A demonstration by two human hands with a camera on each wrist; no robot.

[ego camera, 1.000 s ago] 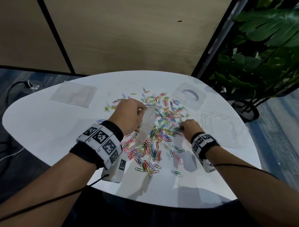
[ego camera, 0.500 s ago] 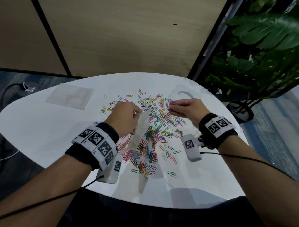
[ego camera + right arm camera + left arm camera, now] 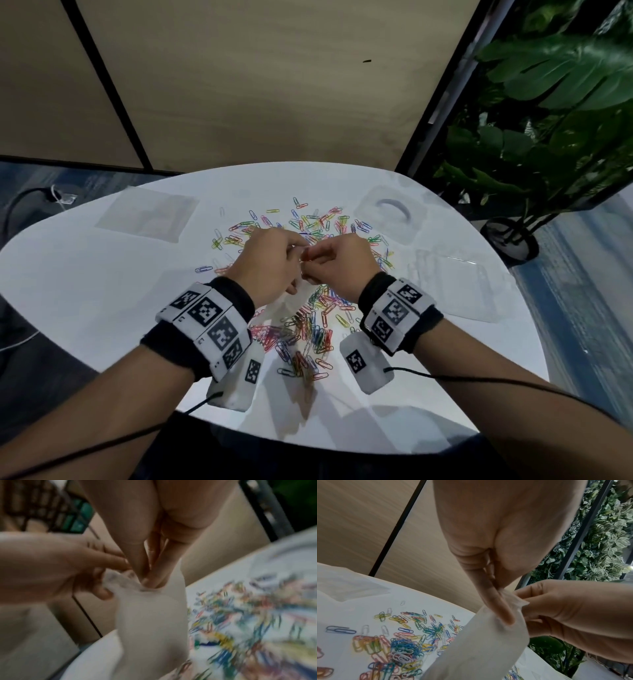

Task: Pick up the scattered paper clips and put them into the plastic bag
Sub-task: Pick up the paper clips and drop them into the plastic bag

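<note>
Many coloured paper clips [image 3: 315,329] lie scattered in a pile on the white table [image 3: 102,291]. My left hand [image 3: 294,267] pinches the top edge of a cloudy plastic bag [image 3: 277,308], which hangs down over the pile. The left wrist view shows those fingers [image 3: 501,609] clamped on the bag [image 3: 479,649]. My right hand [image 3: 317,262] meets it at the bag's mouth, pinching what looks like a red clip. In the blurred right wrist view my right fingertips [image 3: 149,580] dip into the bag's opening [image 3: 150,622], with the left hand [image 3: 51,566] beside it.
A flat clear bag [image 3: 147,219] lies at the back left of the table. A clear lid with a handle [image 3: 390,212] and a clear plastic tray [image 3: 462,284] sit on the right. A potted plant [image 3: 548,137] stands beyond the right edge.
My right hand lifted off the right side of the pile and moved up and left to the bag's mouth. My left hand kept holding the bag and barely shifted.
</note>
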